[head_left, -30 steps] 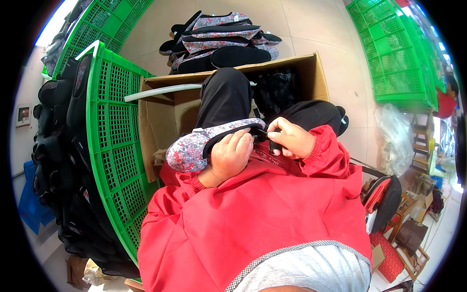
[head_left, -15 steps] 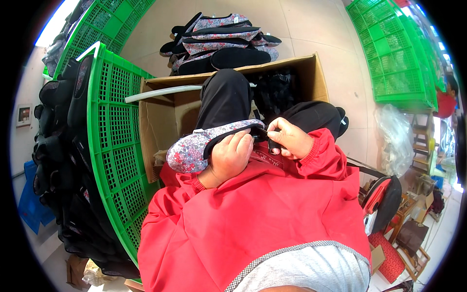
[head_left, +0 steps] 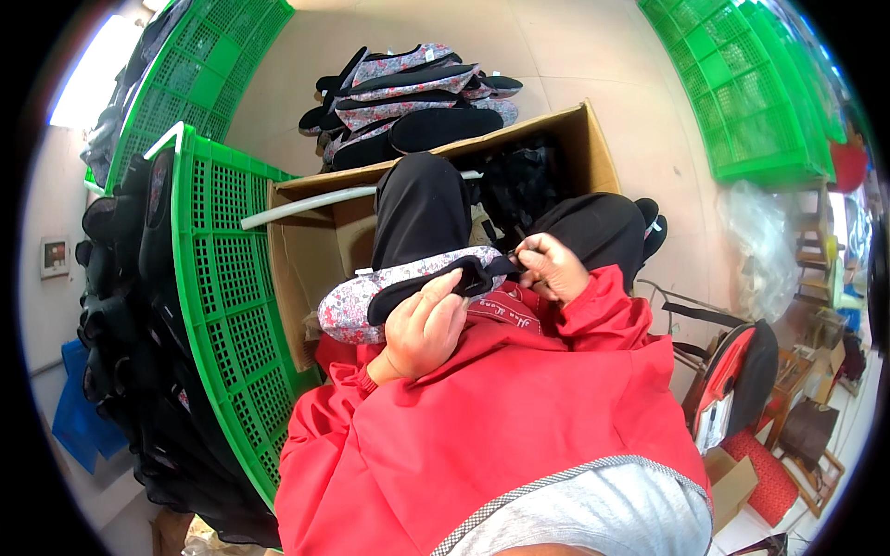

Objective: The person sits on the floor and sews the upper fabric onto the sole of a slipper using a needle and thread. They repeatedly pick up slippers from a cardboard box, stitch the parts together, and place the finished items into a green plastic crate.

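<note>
I have the left hand closed around the floral shoe, holding it on its side over my lap, just above the red jacket. The right hand pinches the black trim at the shoe's heel end, fingers shut on it. What the fingertips hold besides the trim, I cannot tell; something thin may be there, but it is too small to make out.

As I judge it, the step is work on that trim edge. To do it well I want the left hand to brace the shoe firmly so it does not twist, and the right to keep the trim taut and pull along its line, not across it.

Room is tight. The open cardboard box stands right in front of my knees, its near rim close to the shoe's toe. A green crate stands upright close on my left, with dark shoes stacked behind it. On my right a red and black stool sits near my elbow. The freest space is straight up and back toward my chest. A pile of finished shoes lies on the floor beyond the box.
</note>
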The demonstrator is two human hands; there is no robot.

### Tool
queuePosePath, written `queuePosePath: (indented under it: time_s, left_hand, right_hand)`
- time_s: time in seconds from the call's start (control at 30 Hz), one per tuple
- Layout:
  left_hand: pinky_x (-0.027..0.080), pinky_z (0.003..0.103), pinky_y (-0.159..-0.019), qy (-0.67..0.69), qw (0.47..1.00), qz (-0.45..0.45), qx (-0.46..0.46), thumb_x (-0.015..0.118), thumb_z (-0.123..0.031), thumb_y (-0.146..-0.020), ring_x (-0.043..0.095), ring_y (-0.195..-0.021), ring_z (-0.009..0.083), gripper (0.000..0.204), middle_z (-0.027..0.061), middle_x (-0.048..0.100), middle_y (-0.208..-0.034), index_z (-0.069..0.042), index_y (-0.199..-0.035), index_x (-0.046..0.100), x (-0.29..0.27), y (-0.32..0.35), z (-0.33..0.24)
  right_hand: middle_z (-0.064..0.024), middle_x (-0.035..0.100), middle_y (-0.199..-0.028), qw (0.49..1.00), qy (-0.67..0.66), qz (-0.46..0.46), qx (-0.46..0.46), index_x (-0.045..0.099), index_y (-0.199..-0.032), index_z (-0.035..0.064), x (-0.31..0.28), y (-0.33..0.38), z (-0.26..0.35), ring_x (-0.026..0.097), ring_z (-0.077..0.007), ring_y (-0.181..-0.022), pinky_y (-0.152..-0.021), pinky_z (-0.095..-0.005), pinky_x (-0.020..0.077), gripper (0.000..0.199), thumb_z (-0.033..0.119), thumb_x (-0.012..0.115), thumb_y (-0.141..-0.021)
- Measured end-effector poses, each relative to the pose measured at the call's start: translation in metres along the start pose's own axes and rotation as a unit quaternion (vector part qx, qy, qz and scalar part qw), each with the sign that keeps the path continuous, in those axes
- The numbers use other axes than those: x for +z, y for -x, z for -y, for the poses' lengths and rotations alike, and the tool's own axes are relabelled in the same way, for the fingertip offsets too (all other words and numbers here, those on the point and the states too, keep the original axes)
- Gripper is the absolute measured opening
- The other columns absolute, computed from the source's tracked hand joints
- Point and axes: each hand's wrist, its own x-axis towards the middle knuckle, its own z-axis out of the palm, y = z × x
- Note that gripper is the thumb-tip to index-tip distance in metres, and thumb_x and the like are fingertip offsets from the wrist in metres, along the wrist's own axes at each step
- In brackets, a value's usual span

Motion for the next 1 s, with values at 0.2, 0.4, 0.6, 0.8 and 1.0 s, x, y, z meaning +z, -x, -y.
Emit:
queuePosePath:
  time_s: [0.2,0.4,0.6,0.8,1.0]
  left_hand:
    - [0.057,0.032,-0.07,0.023,0.997,0.063,0.041,0.076,-0.001,-0.072,0.07,-0.084,0.0263,0.019,0.0142,0.07,-0.097,0.0,-0.087,0.064,-0.014,-0.005,-0.004]
    - [0.053,0.037,-0.069,0.02,0.971,0.226,-0.072,0.068,-0.006,-0.081,0.066,-0.076,0.0299,0.005,0.0113,0.069,-0.083,-0.003,-0.083,0.065,-0.056,-0.097,-0.01]
    - [0.05,0.037,-0.066,0.045,0.947,0.289,-0.132,0.066,-0.01,-0.082,0.065,-0.07,0.0282,0.011,0.0123,0.067,-0.081,-0.003,-0.09,0.067,0.005,-0.153,0.029]
    - [0.046,0.023,-0.054,0.256,0.865,0.358,-0.243,0.058,-0.005,-0.09,0.055,-0.058,0.0072,0.034,0.0041,0.072,-0.102,-0.003,-0.124,0.063,0.042,-0.135,0.064]
    - [0.045,0.022,-0.058,0.26,0.736,0.569,-0.258,0.061,-0.012,-0.094,0.052,-0.064,0.0049,0.026,-0.0009,0.069,-0.088,-0.003,-0.116,0.069,0.015,-0.119,0.064]
  right_hand:
    - [-0.0026,0.059,-0.087,0.996,-0.059,0.057,-0.025,0.049,-0.108,0.0089,0.017,-0.009,-0.032,0.048,-0.0063,-0.057,-0.05,-0.0193,0.0365,0.029,0.01,0.071,-0.088]
    - [0.0007,0.05,-0.1,0.974,-0.075,0.06,-0.205,0.048,-0.108,0.0085,0.017,-0.022,-0.06,0.049,-0.0068,-0.09,-0.079,-0.0208,0.0431,0.037,0.001,0.075,-0.083]
    - [0.0022,0.047,-0.101,0.963,-0.086,0.1,-0.235,0.047,-0.108,0.0093,0.014,-0.016,-0.063,0.046,-0.0065,-0.094,-0.085,-0.0214,0.0396,0.04,0.001,0.076,-0.082]
    - [0.0033,0.048,-0.097,0.956,-0.066,0.08,-0.276,0.047,-0.108,0.009,0.013,-0.013,-0.064,0.046,-0.0046,-0.088,-0.078,-0.0198,0.0399,0.041,0.001,0.077,-0.082]
    - [0.0047,0.046,-0.09,0.962,-0.014,0.087,-0.259,0.048,-0.107,0.0085,0.019,-0.01,-0.054,0.044,-0.0033,-0.082,-0.073,-0.019,0.0381,0.039,0.003,0.077,-0.082]
